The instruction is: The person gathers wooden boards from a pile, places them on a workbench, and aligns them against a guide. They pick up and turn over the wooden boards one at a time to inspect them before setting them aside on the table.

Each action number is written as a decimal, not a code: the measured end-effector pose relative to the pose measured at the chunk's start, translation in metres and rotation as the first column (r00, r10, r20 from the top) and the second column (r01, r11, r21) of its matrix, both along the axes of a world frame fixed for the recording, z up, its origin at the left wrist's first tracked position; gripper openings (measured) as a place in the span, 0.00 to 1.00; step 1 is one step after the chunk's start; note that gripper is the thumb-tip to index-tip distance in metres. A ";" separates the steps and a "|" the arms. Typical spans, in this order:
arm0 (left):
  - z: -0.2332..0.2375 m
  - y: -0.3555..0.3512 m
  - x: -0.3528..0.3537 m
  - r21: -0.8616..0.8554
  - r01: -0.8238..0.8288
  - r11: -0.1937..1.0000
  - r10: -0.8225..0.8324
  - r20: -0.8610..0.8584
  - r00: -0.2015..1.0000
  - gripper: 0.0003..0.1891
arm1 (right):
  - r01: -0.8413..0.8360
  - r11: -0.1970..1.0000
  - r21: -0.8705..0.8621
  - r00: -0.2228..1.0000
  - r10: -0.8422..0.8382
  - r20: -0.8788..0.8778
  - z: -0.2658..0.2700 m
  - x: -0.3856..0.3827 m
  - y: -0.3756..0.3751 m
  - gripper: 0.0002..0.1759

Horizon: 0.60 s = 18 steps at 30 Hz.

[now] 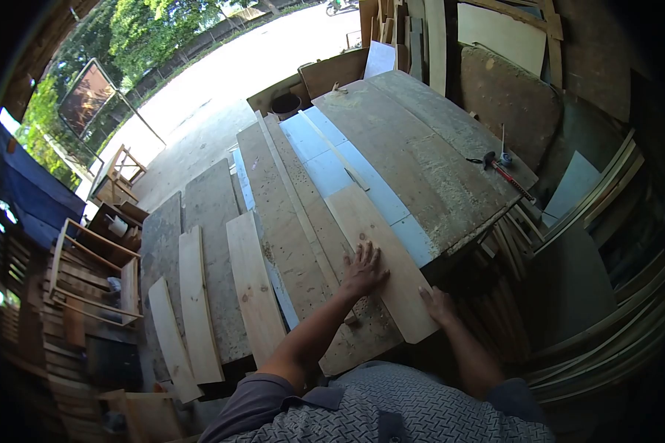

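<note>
Your left hand (365, 270) is spread open on the pale board (377, 235) lying on the worktop (421, 148); your right hand (440, 306) touches its edge, can't tell how closed that grip is.

We look out from deep shade onto a glaring sunlit yard (222, 103), green trees (155, 29) along a low wall (225, 31), a framed board (90, 100) on thin legs, a blue tarp (33, 188) hanging at our left, an open wooden frame (131, 288) below it, large panels (506, 37) leaning in the dim right side.
</note>
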<state>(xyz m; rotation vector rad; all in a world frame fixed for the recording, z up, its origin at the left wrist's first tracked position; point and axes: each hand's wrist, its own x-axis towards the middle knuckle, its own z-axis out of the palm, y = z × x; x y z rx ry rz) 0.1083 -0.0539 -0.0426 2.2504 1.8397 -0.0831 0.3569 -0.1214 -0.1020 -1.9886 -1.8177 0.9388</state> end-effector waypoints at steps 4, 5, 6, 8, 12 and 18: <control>0.007 0.013 -0.007 -0.033 0.019 0.999 -0.021 -0.057 0.998 0.42 | -0.011 1.000 0.012 1.000 0.011 -0.014 0.000 -0.005 0.011 0.38; 0.010 0.014 -0.008 -0.035 0.021 0.999 -0.023 -0.058 0.998 0.42 | -0.015 1.000 0.006 1.000 0.016 -0.012 0.001 -0.007 0.013 0.38; 0.012 0.016 -0.008 -0.045 0.012 0.999 -0.015 -0.052 0.999 0.42 | -0.018 1.000 -0.001 1.000 0.018 -0.009 0.003 -0.009 0.015 0.37; 0.015 0.018 -0.009 -0.063 0.012 0.998 -0.016 -0.049 0.999 0.42 | -0.016 1.000 -0.015 1.000 0.016 -0.006 0.006 -0.011 0.018 0.38; 0.015 0.019 -0.009 -0.082 -0.002 0.997 0.000 -0.022 1.000 0.41 | -0.089 0.991 -0.100 0.992 0.078 -0.104 0.020 -0.002 0.020 0.36; 0.015 0.020 -0.010 -0.090 -0.005 0.996 0.002 -0.025 1.000 0.41 | -0.621 0.749 0.231 0.782 0.613 0.113 0.050 0.060 -0.023 0.46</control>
